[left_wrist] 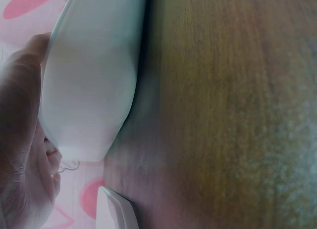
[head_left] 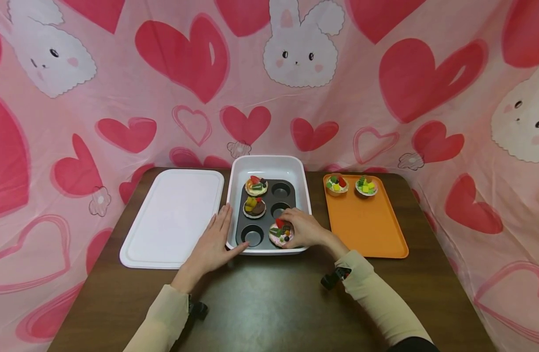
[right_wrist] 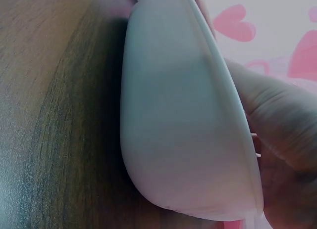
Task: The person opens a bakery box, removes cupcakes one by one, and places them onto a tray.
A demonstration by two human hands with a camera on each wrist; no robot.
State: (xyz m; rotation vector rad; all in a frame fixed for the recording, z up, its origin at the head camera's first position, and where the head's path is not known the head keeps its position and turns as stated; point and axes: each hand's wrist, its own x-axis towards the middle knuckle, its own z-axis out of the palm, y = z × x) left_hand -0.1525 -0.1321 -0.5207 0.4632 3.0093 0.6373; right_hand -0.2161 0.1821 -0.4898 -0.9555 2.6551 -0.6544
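A white rectangular tub (head_left: pixel 269 165) holds a dark muffin tin (head_left: pixel 263 226) with two columns of cups. In the tin's near right cup sits a pink-creamed fruit tart (head_left: pixel 278 236), which my right hand (head_left: pixel 308 229) grips between thumb and fingers. My left hand (head_left: pixel 211 244) rests on the tub's left rim near the front corner, fingers extended along it. A chocolate tart (head_left: pixel 254 209) fills the middle left cup, and a cream tart with fruit (head_left: pixel 256 186) the far left one. Both wrist views mostly show the tub's outer wall (left_wrist: pixel 91 90), hiding the tart.
On the right lies an orange tray (head_left: pixel 368 230) bearing two fruit tarts, one at its far left corner (head_left: pixel 337 185) and another beside it (head_left: pixel 366 186). A white tray (head_left: pixel 172 217) lies left of the tub. Brown tabletop (head_left: pixel 269 303) extends in front, and a heart-patterned cloth (head_left: pixel 190 54) hangs behind.
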